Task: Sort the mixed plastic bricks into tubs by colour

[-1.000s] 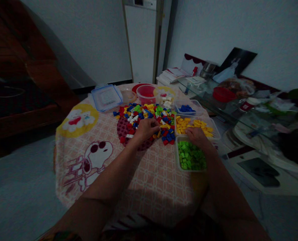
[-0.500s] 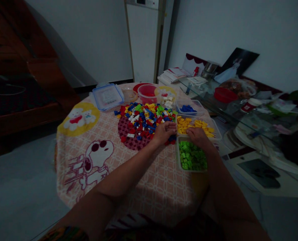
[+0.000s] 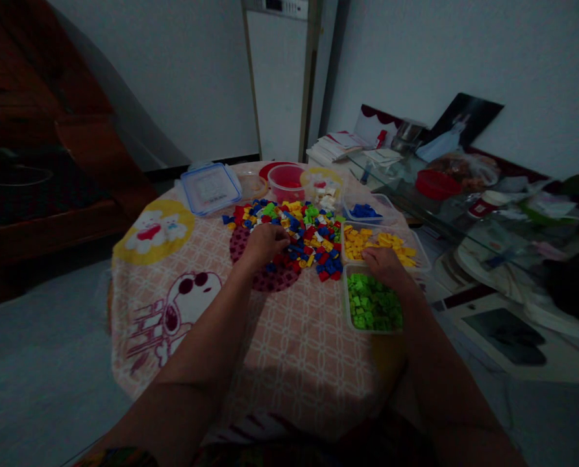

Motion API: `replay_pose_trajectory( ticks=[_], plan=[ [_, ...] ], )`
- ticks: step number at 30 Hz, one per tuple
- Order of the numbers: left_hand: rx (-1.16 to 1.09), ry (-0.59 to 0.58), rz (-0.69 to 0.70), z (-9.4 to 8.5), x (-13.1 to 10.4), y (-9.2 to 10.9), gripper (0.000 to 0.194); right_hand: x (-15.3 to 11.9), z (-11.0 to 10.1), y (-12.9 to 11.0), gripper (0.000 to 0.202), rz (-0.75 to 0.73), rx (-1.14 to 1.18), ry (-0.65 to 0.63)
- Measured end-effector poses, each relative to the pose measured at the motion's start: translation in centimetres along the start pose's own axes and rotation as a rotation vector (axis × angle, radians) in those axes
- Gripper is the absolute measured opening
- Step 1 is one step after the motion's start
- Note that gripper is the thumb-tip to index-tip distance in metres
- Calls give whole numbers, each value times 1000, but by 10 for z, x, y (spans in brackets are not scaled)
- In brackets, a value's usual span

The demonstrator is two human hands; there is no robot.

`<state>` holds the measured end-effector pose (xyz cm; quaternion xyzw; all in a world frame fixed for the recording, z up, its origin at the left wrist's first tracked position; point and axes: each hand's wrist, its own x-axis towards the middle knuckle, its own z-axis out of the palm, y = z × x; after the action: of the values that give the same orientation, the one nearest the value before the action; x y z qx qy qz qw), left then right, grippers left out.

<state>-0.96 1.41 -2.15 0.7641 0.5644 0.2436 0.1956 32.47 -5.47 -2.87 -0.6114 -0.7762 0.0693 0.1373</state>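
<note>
A pile of mixed toy building bricks in red, blue, yellow, white and green lies in the middle of the round table. My left hand is over the pile's near left side, fingers curled together at the bricks; anything in them is hidden. At the front edge of a clear box of yellow bricks rests my right hand, its fingers closed and their contents hidden. Just below it stands a clear box of green bricks. Behind the yellow ones, another box holds blue bricks.
White bricks sit at the back of the patterned tablecloth. Near them are a round pinkish tub and a blue-rimmed lid. To the right, a cluttered glass table stands close by.
My left hand has moved left, from beside the yellow box to the pile's near left side. My right hand has stayed almost where it was.
</note>
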Motion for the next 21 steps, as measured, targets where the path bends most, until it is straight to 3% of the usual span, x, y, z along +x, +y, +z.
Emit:
replay_pose_trajectory(
  ticks=[4, 11, 15, 21],
  plan=[
    [204, -122, 41, 1, -1, 6, 16, 0, 2, 3, 33, -17, -3, 10],
    [262, -273, 62, 5, -5, 14, 20, 0, 2, 3, 34, -32, -18, 14],
    [333, -216, 59, 9, -3, 6, 21, 0, 1, 1, 34, -10, -26, 2],
    [321, -112, 31, 1, 1, -14, 26, 0, 1, -1, 34, 18, -21, -14]
  ],
)
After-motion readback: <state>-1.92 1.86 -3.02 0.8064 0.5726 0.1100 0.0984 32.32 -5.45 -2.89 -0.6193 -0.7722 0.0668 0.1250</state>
